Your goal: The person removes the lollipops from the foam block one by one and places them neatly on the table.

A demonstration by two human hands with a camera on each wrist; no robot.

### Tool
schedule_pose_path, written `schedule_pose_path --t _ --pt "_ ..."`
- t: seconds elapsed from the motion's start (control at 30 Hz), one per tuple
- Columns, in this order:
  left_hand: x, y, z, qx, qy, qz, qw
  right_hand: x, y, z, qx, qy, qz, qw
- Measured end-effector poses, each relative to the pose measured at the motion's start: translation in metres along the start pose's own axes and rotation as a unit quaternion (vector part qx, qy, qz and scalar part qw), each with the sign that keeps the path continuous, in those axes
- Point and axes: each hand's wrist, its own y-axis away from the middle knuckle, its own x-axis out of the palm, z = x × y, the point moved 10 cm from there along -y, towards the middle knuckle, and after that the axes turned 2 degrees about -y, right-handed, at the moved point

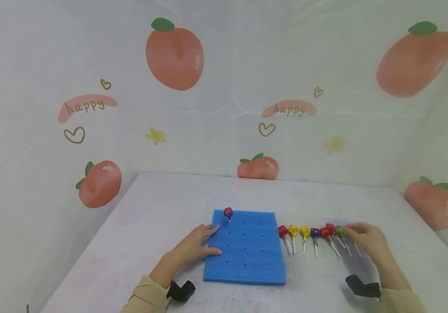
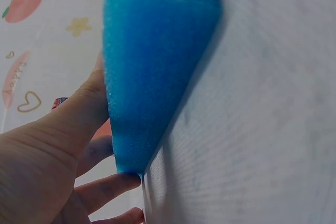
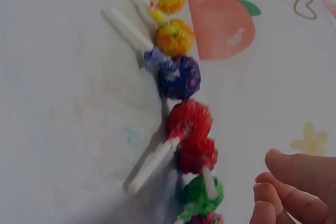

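Note:
A blue foam board [image 1: 247, 252] with small holes lies on the table, and one dark red lollipop [image 1: 228, 212] stands upright in its upper left hole. My left hand [image 1: 194, 243] rests against the board's left edge, thumb and fingers spread; the left wrist view shows them along the foam's side [image 2: 152, 66]. Right of the board lollipops lie in a row: red [image 1: 282, 231], yellow [image 1: 305, 231], purple [image 1: 315, 233], more red [image 3: 190, 121] and green [image 3: 203, 195]. My right hand [image 1: 366, 239] is over the row's right end, beside the green one, its fingers loosely bent with nothing visible between them.
The white table [image 1: 161, 191] meets a white backdrop printed with peaches [image 1: 175, 58], hearts and flowers. A black wrist-worn piece shows at each sleeve, the left one [image 1: 181, 291] near the board's lower left corner.

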Motion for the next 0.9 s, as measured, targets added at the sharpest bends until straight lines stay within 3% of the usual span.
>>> schedule_pose_path --t 0.57,0.9 --pt "0.000 0.000 0.001 0.002 0.002 -0.001 1.0000 0.029 0.011 0.060 -0.110 0.012 -0.010 0.9938" --pt "0.000 -0.001 0.001 0.005 0.002 -0.001 1.0000 0.054 0.016 0.088 -0.148 0.001 0.016 0.9888"
